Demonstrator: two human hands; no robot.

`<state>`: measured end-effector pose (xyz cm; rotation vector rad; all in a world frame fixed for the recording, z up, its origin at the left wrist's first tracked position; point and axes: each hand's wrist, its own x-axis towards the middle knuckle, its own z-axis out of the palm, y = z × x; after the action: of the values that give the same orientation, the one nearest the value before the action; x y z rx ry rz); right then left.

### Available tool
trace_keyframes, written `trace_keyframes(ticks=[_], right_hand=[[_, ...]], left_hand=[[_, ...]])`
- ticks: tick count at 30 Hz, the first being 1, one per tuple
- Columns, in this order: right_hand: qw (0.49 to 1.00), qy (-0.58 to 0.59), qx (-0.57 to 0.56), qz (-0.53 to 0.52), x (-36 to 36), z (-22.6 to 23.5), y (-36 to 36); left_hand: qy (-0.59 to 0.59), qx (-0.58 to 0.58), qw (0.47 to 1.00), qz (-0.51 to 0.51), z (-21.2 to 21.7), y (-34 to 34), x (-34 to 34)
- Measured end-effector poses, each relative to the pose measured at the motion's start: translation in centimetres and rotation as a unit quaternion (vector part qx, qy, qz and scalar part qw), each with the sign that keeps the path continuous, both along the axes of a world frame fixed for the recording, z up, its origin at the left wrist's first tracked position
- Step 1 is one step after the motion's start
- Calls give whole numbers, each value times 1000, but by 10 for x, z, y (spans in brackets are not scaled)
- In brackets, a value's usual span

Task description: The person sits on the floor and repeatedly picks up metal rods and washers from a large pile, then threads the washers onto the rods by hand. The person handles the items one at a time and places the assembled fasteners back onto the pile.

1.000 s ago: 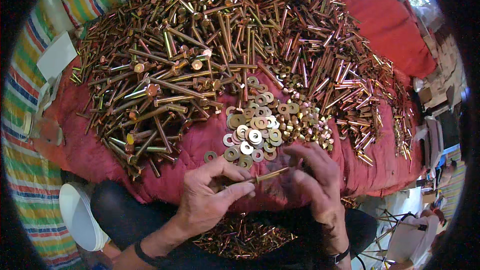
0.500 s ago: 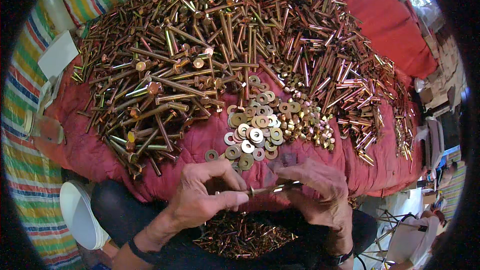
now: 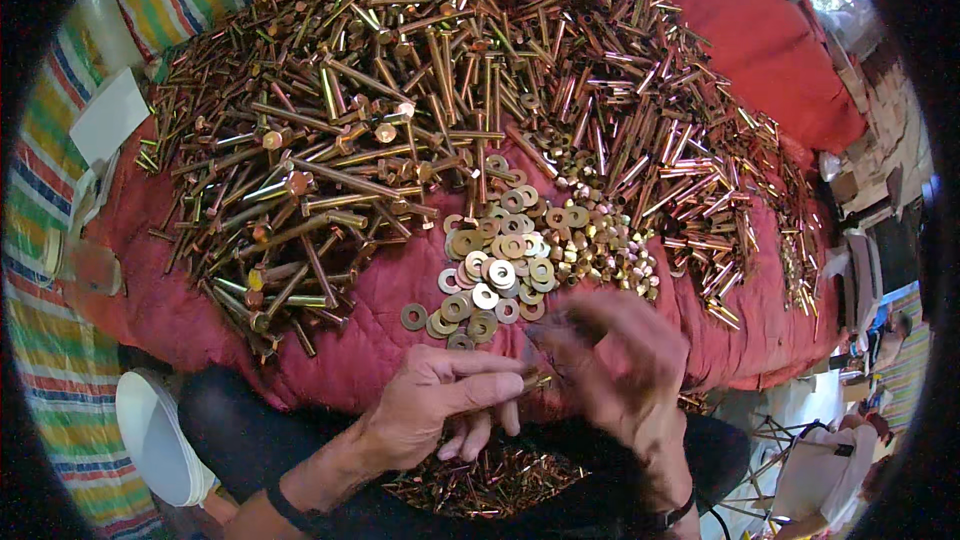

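Observation:
My left hand (image 3: 440,400) is closed, thumb and forefinger pinching a brassy bolt (image 3: 542,379); only a short end of it shows past the fingertips. Close beside that end hovers my right hand (image 3: 630,365), its fingers bent and smeared by motion, so whether it grips anything is unclear. Just beyond both hands lies a loose pile of flat washers (image 3: 536,268) on a red quilted cloth (image 3: 385,290). To the right of the washers are small brassy nuts (image 3: 605,258). A large heap of long hex-head bolts (image 3: 335,178) spreads over the left side.
Short, shiny metal rods or tubes (image 3: 690,165) are heaped at the right. More metal pieces (image 3: 490,485) lie low between my legs. A white rounded object (image 3: 155,440) stands at the lower left, a white card (image 3: 108,118) farther up. Striped sheeting (image 3: 60,340) lines the left.
My left hand has shifted right and slightly down, its lower fingers now loosely hanging. My right hand has risen toward the washers and blurred. Less of the bolt shows between the hands.

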<state>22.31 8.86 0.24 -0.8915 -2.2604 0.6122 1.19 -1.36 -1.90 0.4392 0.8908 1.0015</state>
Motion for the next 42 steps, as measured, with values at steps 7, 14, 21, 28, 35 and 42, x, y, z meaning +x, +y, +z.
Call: trace_keyframes(ticks=[7,14,21,28,35,42], right_hand=[[989,-77,73,-105,-7,-35,28],[989,-83,99,-75,-13,-40,32],[985,-123,108,-60,-2,-33,20],[983,-179,23,-17,12,-20,23],[971,31,-235,-34,3,4,10],[963,48,-257,63,0,19,-11]], left_hand=[[98,37,994,11,4,-2,-1],[104,26,993,48,3,-4,-3],[123,15,989,82,6,-5,-7],[122,18,990,61,8,-4,-7],[169,41,983,56,9,-1,-9],[138,35,990,14,9,-3,-18]])
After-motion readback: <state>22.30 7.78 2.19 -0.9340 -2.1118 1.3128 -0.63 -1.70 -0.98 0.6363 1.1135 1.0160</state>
